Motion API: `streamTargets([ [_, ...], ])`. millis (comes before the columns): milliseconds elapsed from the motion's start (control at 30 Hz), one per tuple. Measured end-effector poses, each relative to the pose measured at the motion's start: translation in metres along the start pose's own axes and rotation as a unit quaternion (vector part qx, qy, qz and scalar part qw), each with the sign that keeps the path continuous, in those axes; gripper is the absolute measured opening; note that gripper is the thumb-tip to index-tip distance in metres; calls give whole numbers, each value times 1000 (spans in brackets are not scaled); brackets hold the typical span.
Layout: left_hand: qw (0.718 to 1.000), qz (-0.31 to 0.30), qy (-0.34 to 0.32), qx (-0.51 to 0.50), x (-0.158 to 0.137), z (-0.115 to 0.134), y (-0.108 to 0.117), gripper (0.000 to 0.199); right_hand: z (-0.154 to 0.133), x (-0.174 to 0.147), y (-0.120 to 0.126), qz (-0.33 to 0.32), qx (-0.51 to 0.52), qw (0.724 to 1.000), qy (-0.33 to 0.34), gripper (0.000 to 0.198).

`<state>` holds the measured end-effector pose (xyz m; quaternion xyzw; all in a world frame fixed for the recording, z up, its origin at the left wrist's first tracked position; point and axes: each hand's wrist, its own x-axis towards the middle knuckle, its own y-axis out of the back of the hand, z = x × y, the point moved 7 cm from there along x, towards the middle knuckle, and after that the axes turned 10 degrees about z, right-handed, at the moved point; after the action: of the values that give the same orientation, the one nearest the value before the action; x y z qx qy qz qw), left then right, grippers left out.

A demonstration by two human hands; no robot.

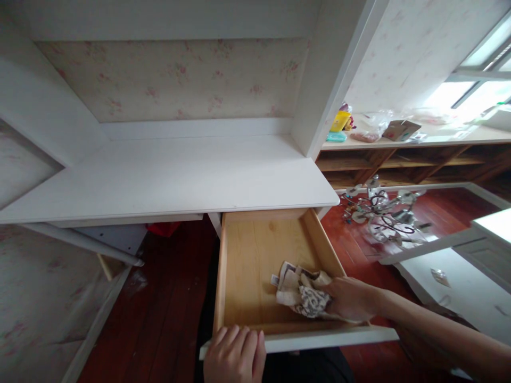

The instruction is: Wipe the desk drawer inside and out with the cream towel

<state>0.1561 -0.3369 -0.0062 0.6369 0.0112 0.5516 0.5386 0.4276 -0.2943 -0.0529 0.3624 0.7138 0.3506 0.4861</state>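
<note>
A wooden drawer (251, 255) with a white front is pulled out from under the white desk (191, 170). My left hand (235, 355) grips the top edge of the drawer front near its left end, fingers curled over the rim. Inside the drawer, at the front right, my right hand (351, 299) is closed on a bunched cloth (303, 292), cream with a grey-brown pattern and a small white tag. The cloth touches the drawer bottom close to the right side wall. Part of my right hand's fingers is hidden by the cloth.
A chandelier (383, 213) lies on the red wooden floor to the right. Behind it runs a low shelf unit (419, 139) with a yellow container (339, 121), a cardboard box (401, 130) and plastic bags on top. White furniture (447, 282) stands at the right.
</note>
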Motion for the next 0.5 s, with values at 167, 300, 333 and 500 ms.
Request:
streamTargets([
  [167, 1000, 3, -5, 6, 2, 1, 3, 22, -37, 26, 8, 2, 52, 997, 57, 26],
  [300, 1000, 4, -5, 8, 4, 2, 4, 22, -95, 64, -3, 15, 187, 982, 35, 25],
  [333, 1000, 7, -3, 10, 4, 1, 4, 23, -108, 74, -11, 9, 243, 970, -8, 24],
  [500, 999, 30, -8, 13, 5, 1, 5, 21, -174, 113, -52, -9, 574, 804, -156, 21],
])
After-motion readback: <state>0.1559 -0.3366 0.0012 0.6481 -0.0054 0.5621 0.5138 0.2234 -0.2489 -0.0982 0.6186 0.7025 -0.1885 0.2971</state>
